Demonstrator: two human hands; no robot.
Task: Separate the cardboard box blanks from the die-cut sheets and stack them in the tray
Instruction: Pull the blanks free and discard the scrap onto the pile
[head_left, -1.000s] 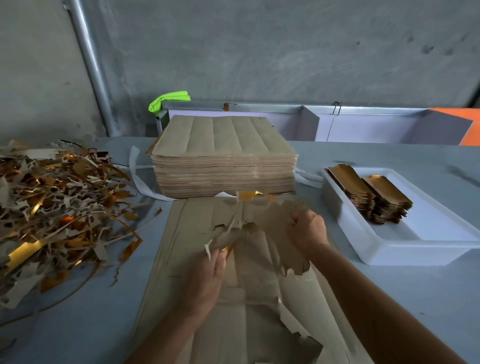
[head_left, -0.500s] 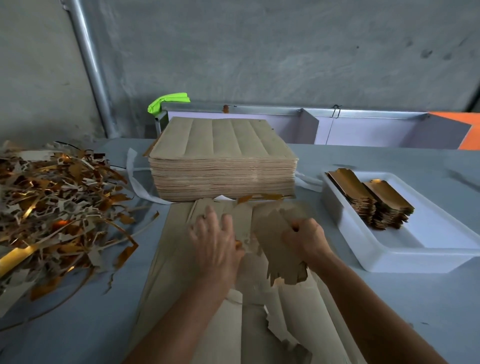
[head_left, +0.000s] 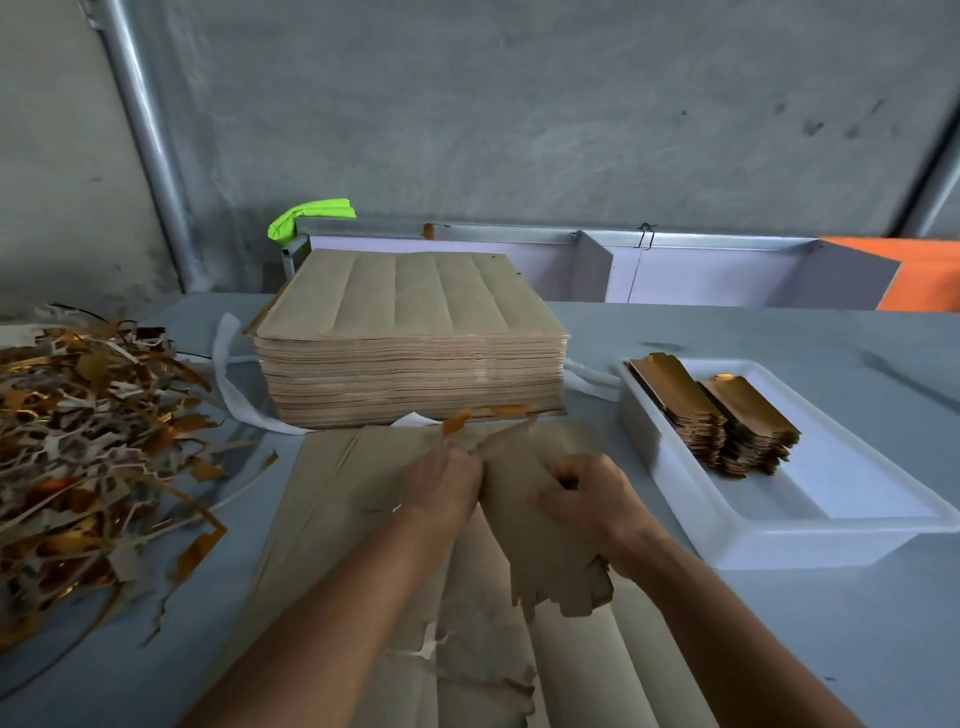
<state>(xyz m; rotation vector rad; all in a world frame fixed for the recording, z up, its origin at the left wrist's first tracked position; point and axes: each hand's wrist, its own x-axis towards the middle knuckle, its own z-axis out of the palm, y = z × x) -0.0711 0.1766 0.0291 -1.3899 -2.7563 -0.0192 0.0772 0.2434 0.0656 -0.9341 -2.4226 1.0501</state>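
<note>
On a pale grey desk (head_left: 779, 332) by a rough grey wall (head_left: 519, 104), the right hand (head_left: 587, 499) has its grip curled round a brown cardboard box blank (head_left: 540, 545), and the left hand (head_left: 447, 483) pinches the torn brown die-cut sheet (head_left: 332, 499) lying flat. A tall pile of brown sheets (head_left: 410, 364) sits behind. The white plastic tray (head_left: 779, 540) on the right holds gold blanks (head_left: 727, 415), and a heap of gold and brown scraps (head_left: 88, 431) lies on the left.

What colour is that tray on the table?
The tray is white, with shiny gold blanks stacked inside it. The head view shows it clearly.
</note>
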